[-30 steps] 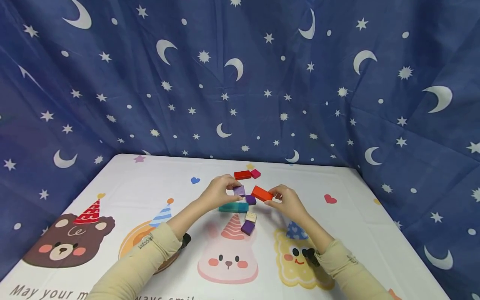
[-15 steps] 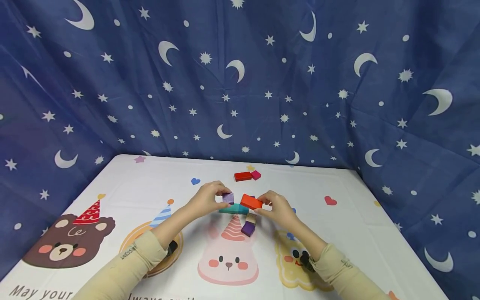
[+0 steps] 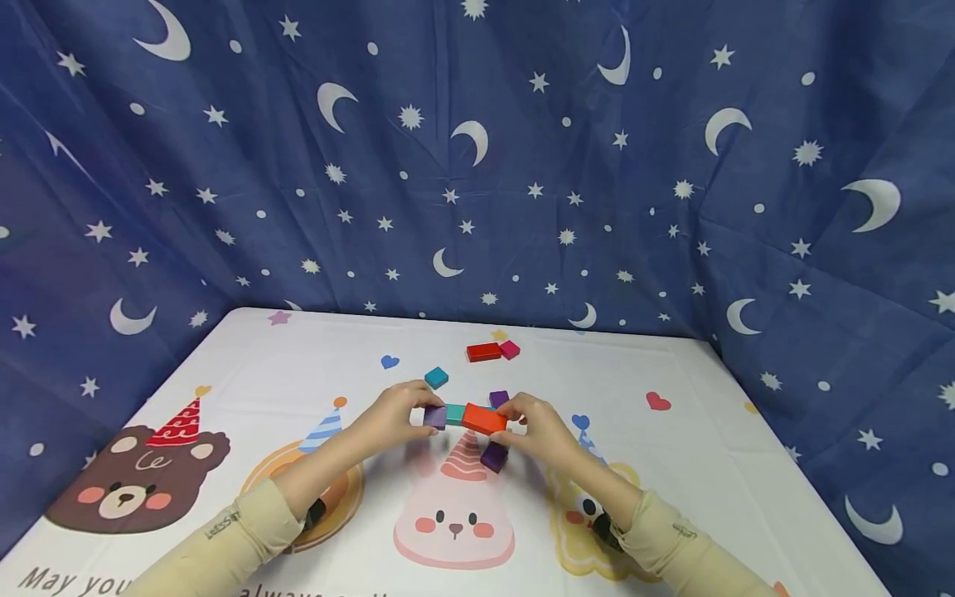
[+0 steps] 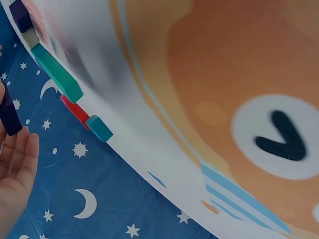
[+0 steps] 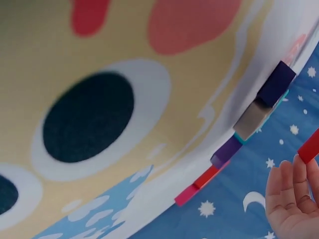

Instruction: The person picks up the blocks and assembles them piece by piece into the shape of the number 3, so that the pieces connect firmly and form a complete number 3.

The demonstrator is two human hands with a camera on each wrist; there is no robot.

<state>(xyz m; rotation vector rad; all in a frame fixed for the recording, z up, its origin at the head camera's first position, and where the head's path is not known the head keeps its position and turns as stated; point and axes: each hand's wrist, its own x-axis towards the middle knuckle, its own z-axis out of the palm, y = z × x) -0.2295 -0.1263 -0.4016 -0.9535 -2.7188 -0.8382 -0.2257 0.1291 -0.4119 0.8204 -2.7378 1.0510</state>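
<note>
My left hand (image 3: 395, 419) pinches a light purple block (image 3: 435, 417) between thumb and fingers. In the left wrist view that block (image 4: 9, 112) looks dark and is held above the table's level. My right hand (image 3: 539, 427) grips an orange-red block (image 3: 484, 419) by its right end. Both held blocks overlap a long teal block (image 3: 454, 414) in the head view. One dark purple block (image 3: 498, 399) lies behind the right fingers, another (image 3: 494, 457) lies in front. A cream block (image 5: 251, 120) shows in the right wrist view, hidden from the head camera.
Behind the left hand lies a small teal block (image 3: 436, 378). Farther back, a red block (image 3: 483, 352) touches a pink one (image 3: 511, 349). White tablecloth (image 3: 313, 348) with cartoon prints covers the table; a blue star-patterned curtain (image 3: 522, 249) hangs at its back edge.
Both hands have come nearer and leftward with their blocks, the left one uncovering the small teal block. The orange-red block now covers the cream one in the head view.
</note>
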